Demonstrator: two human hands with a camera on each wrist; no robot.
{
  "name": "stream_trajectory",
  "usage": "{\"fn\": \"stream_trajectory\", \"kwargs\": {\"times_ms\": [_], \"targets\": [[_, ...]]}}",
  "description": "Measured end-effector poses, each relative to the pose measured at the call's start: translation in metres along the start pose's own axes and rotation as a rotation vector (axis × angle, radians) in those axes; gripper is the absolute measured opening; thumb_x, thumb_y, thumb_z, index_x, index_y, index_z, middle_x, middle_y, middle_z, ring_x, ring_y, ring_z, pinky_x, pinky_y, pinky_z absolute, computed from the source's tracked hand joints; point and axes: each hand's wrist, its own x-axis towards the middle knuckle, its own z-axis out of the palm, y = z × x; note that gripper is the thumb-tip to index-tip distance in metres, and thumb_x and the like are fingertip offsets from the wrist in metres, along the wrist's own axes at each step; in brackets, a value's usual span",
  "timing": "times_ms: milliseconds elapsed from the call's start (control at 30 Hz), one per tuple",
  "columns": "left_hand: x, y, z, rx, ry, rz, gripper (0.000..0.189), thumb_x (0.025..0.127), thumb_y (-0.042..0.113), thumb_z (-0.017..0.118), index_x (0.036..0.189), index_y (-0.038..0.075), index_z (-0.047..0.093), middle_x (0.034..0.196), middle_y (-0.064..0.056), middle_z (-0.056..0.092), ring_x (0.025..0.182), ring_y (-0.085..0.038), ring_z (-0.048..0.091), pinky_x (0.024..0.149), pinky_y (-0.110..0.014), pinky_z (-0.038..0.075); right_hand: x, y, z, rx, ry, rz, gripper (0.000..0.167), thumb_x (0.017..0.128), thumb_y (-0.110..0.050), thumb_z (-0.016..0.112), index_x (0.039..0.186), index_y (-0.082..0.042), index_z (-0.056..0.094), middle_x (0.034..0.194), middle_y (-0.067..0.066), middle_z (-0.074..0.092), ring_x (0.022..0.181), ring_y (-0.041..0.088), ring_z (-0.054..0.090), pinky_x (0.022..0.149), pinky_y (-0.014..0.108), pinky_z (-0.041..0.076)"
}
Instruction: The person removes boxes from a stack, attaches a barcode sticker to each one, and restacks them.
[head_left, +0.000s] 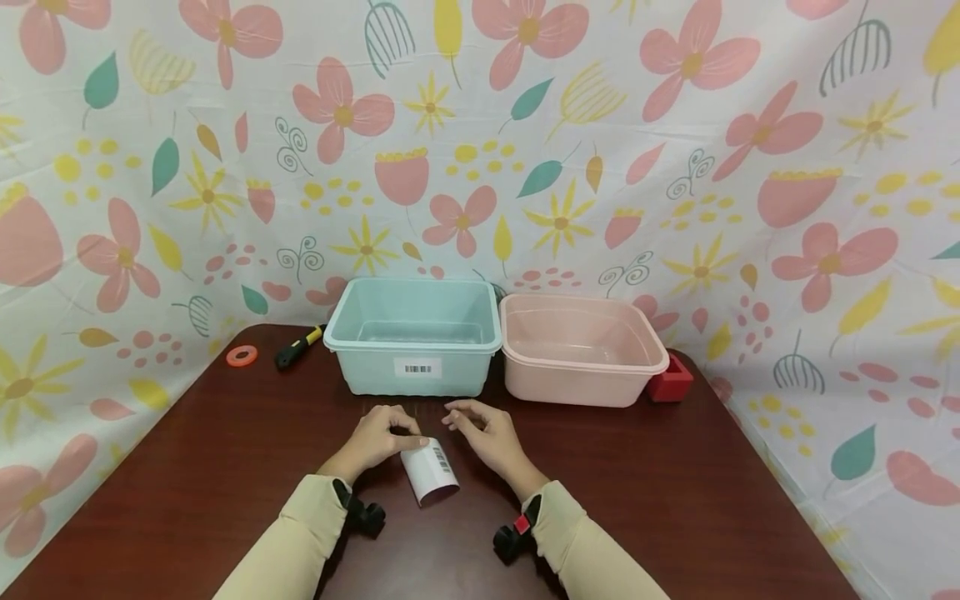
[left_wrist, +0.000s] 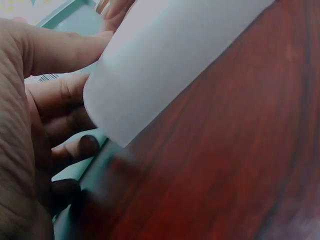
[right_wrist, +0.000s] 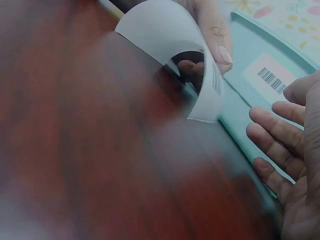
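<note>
My left hand [head_left: 378, 440] pinches a curled white paper label [head_left: 427, 473] between thumb and fingers. The label bends into an arch above the table and carries a printed barcode; its outer white face [left_wrist: 160, 65] fills much of the left wrist view. In the right wrist view its curled edge [right_wrist: 162, 22] shows, with a dark, shiny patch visible inside the curve. My right hand [head_left: 487, 433] is just right of the label, apart from it, its fingers [right_wrist: 275, 135] loosely bent and holding nothing. Behind both hands stands a light blue bin [head_left: 360, 371] bearing a barcode sticker [head_left: 417, 368].
A pink bin [head_left: 570, 387] adjoins the blue one, with a red open box [head_left: 670, 385] at its right. Back left on the brown table [head_left: 187, 483] lie a black-and-yellow handled tool [head_left: 288, 354] and an orange ring [head_left: 242, 356]. A flowered cloth hangs behind.
</note>
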Motion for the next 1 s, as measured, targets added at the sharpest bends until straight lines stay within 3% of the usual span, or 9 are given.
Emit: {"fn": "stream_trajectory", "kwargs": {"times_ms": [100,200,367,567,800,1000], "targets": [[0.0,0.001,0.001,-0.119,-0.013,0.043,0.013,0.084,0.024,0.079,0.071,0.024,0.077,0.078,0.006,0.067,0.077,-0.013,0.059,0.068,-0.031,0.047,-0.008,-0.009,-0.004,-0.014,-0.027,-0.012,0.017,0.099,-0.006,0.063,0.113,-0.003,0.072,0.1,0.018,0.074,0.091,0.035,0.073,0.077,0.025,0.056],[0.001,0.002,0.004,-0.26,0.0,0.078,0.013,0.086,0.014,0.076,0.073,0.013,0.077,0.08,-0.002,0.069,0.078,-0.014,0.06,0.072,-0.03,0.049,-0.014,-0.004,-0.006,-0.032,-0.051,0.005,0.02,0.099,-0.008,0.064,0.116,-0.002,0.071,0.105,0.015,0.074,0.095,0.03,0.072,0.08,0.028,0.056],[0.002,0.011,0.013,-0.446,-0.019,0.097,0.013,0.089,0.008,0.072,0.078,0.002,0.073,0.083,-0.01,0.072,0.079,-0.014,0.063,0.074,-0.03,0.05,-0.019,0.01,-0.009,0.048,-0.117,0.099,0.03,0.099,-0.018,0.066,0.126,-0.004,0.066,0.116,0.01,0.071,0.103,0.02,0.068,0.085,0.029,0.053],[0.003,0.023,0.024,-0.527,-0.09,0.104,0.015,0.094,0.008,0.069,0.087,-0.004,0.073,0.088,0.0,0.072,0.082,-0.014,0.063,0.073,-0.03,0.051,-0.019,0.011,-0.012,0.236,-0.171,0.177,0.037,0.097,-0.02,0.069,0.13,-0.003,0.063,0.11,0.011,0.068,0.097,0.019,0.066,0.078,0.031,0.053],[0.001,0.025,0.025,-0.546,-0.118,0.101,0.016,0.09,0.009,0.07,0.091,-0.008,0.072,0.091,-0.001,0.073,0.086,-0.014,0.064,0.075,-0.028,0.052,-0.015,0.011,-0.013,0.332,-0.029,0.234,0.028,0.092,-0.017,0.074,0.112,0.003,0.068,0.095,0.006,0.067,0.085,0.015,0.063,0.07,0.026,0.051],[-0.001,0.026,0.025,-0.567,-0.102,0.172,0.014,0.087,0.005,0.069,0.089,-0.008,0.072,0.091,-0.005,0.074,0.084,-0.014,0.065,0.073,-0.029,0.053,-0.016,0.012,-0.014,0.373,-0.006,0.248,0.028,0.093,-0.015,0.074,0.11,0.006,0.067,0.092,0.006,0.065,0.085,0.014,0.061,0.072,0.026,0.051]]}}
